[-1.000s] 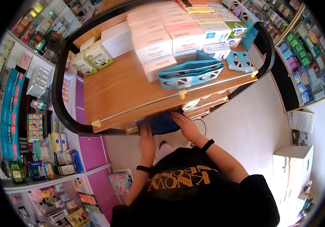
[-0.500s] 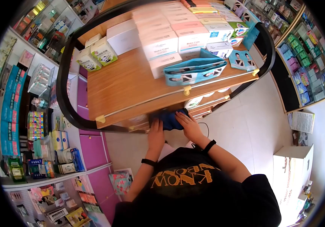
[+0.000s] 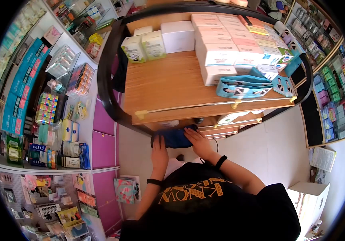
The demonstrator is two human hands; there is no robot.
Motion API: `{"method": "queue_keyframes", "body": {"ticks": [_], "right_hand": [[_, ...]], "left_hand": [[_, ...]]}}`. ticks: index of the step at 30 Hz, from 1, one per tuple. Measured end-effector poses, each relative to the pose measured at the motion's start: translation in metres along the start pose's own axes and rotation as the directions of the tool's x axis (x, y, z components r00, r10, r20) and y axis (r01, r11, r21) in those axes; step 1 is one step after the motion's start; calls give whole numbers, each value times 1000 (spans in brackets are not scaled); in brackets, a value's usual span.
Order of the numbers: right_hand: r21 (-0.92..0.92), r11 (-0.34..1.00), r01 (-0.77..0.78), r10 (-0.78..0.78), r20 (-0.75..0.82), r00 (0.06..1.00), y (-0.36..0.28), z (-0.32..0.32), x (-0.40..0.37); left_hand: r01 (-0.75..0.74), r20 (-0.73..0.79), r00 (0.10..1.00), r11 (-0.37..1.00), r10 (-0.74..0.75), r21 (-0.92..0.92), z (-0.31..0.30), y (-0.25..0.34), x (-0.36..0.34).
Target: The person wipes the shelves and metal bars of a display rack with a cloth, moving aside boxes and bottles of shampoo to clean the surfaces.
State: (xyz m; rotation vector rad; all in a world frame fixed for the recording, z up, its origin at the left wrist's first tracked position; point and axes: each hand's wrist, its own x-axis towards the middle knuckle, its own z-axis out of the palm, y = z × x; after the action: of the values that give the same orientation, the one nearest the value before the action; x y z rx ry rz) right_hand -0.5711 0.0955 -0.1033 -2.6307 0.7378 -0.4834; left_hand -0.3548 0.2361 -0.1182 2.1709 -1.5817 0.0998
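Both hands have hold of a dark blue, soft-looking item (image 3: 175, 137), perhaps folded cloth, just below the front edge of the wooden shelf unit. My left hand (image 3: 159, 152) grips its left end, fingers lying over the top. On the right end rests my right hand (image 3: 199, 142), its fingers also over the top and the thumb hidden. The underside of the item cannot be seen. A thin dark cord (image 3: 216, 145) shows beside my right hand. On the shelf board above stand a blue pouch-like pack (image 3: 242, 89) and stacked pale pink boxes (image 3: 220, 54).
White-and-green boxes (image 3: 153, 46) and a plain white box (image 3: 177, 37) stand at the shelf's back left. A black curved rim (image 3: 107, 86) surrounds the board. Goods fill the left shelving (image 3: 100, 154). A large carton (image 3: 311, 201) sits on the floor at right.
The view has shifted, so the shelf appears farther right. My left hand has moved outward, and the dark blue item is spread wider between my hands.
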Motion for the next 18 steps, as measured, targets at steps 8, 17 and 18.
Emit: {"method": "queue_keyframes", "body": {"ticks": [8, 17, 18], "right_hand": [[81, 996, -33, 43, -130, 991, -32, 17, 27], [63, 971, -231, 240, -297, 924, -33, 20, 11], [59, 965, -256, 262, -308, 915, -30, 16, 6]], "left_hand": [[-93, 109, 988, 989, 105, -111, 1, -36, 4], [-377, 112, 916, 922, 385, -84, -13, -33, 31], [-398, 117, 905, 912, 408, -98, -10, -30, 34]]}}
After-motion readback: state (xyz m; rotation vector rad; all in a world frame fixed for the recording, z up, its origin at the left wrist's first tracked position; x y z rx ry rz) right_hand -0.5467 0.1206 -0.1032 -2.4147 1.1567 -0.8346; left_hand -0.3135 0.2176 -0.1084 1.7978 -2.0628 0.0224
